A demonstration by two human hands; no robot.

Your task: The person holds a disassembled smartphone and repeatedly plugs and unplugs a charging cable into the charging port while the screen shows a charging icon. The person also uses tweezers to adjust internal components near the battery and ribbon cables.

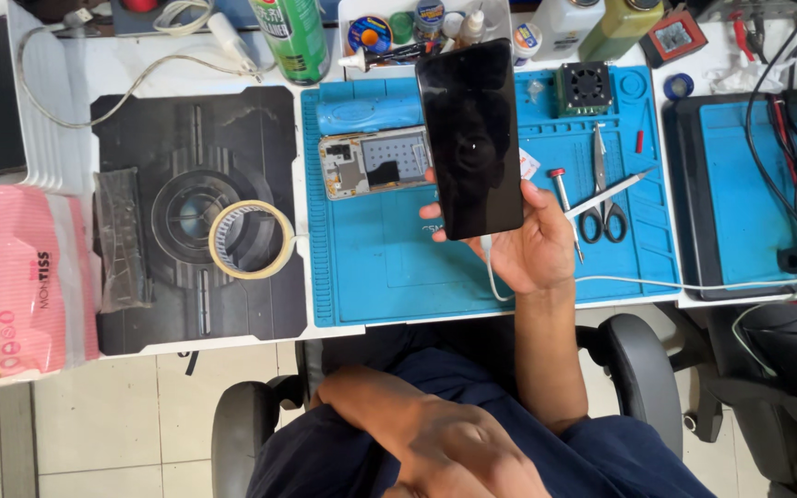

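— Biggest first?
— White tabletop (472, 314), blue repair mat (380, 267) on it, dark mat (140, 304) beside.
— Hands?
— Right hand (532, 249) raised, palm up, grip closed on black phone (469, 138), held upright over blue mat. Left hand (458, 452) resting in lap, grip loosely curled, holding nothing.
— Packages?
— Pink-and-white tissue pack (20, 277) far left; green can (292, 37) at back; tape roll (251, 240) on dark mat.

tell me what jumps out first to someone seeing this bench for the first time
The eye lands first on the black phone, dark screen up, held by the right hand above the blue work mat at the centre. Just left of it an opened phone frame lies on the mat, and further left a roll of tape sits on a dark mat. The left hand rests in the person's lap.
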